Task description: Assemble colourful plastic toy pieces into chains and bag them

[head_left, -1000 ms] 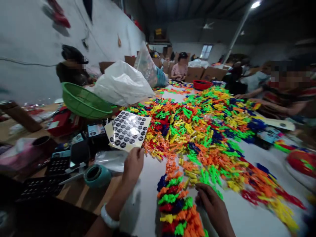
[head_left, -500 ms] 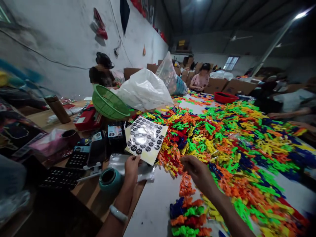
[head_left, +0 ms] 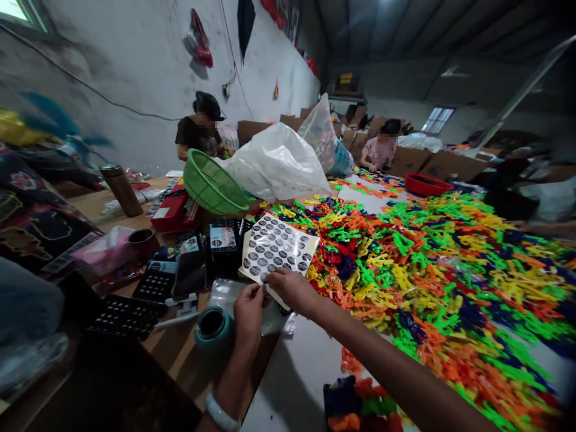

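A sheet of round dark stickers (head_left: 276, 243) on pale backing paper lies tilted over the near edge of the toy pile. My left hand (head_left: 249, 309) pinches the sheet's lower corner between thumb and fingers. My right hand (head_left: 292, 289) has its closed fingertips at the same lower edge, beside the left fingertips; whether a sticker is between them is too small to tell. Under the sheet and hands lie clear plastic bags (head_left: 225, 292). Left of my left hand stands a teal jar (head_left: 213, 331) with an open mouth.
Colourful plastic toy figures (head_left: 405, 264) cover the table's right side. A row of them (head_left: 360, 405) sits near me. A green basket (head_left: 211, 183), white sack (head_left: 281, 159), phone (head_left: 189, 273), black trays (head_left: 128, 315) and brown flask (head_left: 121, 191) stand leftward. Two people work at the far side.
My right hand has moved left from above the toys to the sticker sheet's lower edge, meeting my left hand. The view has shifted, so the scene sits further right.
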Action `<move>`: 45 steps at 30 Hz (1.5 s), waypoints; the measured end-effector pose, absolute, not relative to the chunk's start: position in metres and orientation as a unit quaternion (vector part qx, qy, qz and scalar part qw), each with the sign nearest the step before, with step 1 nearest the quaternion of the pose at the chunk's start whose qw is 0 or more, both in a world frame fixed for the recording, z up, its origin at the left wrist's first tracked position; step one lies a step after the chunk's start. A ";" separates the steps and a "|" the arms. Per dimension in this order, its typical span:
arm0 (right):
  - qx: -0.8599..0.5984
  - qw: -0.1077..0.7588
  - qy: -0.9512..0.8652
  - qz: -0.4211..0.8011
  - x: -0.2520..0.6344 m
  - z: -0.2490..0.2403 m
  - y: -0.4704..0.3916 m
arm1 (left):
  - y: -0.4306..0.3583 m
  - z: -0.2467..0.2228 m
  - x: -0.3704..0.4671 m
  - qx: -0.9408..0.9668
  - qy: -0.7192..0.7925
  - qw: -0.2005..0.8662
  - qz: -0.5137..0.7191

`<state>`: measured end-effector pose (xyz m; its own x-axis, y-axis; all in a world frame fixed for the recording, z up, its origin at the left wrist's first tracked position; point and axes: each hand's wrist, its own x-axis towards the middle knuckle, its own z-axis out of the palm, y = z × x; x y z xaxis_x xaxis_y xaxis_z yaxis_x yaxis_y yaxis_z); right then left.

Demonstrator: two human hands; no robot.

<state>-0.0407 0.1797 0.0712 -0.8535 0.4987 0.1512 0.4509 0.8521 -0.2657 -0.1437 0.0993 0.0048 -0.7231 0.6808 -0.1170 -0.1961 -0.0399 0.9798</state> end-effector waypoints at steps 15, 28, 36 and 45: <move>-0.284 0.119 -0.944 0.114 -0.030 0.080 0.185 | 0.102 0.013 -0.131 0.370 0.637 0.198 0.647; -0.378 0.314 -0.807 0.328 -0.015 0.065 0.204 | 0.104 0.005 -0.125 0.307 0.695 0.238 0.605; -0.476 0.456 -0.635 0.403 0.123 0.088 0.155 | 0.060 0.033 -0.106 0.378 0.750 0.268 0.473; -0.610 0.539 -0.442 0.377 0.224 0.011 -0.005 | -0.019 0.083 0.035 0.902 0.387 0.089 0.171</move>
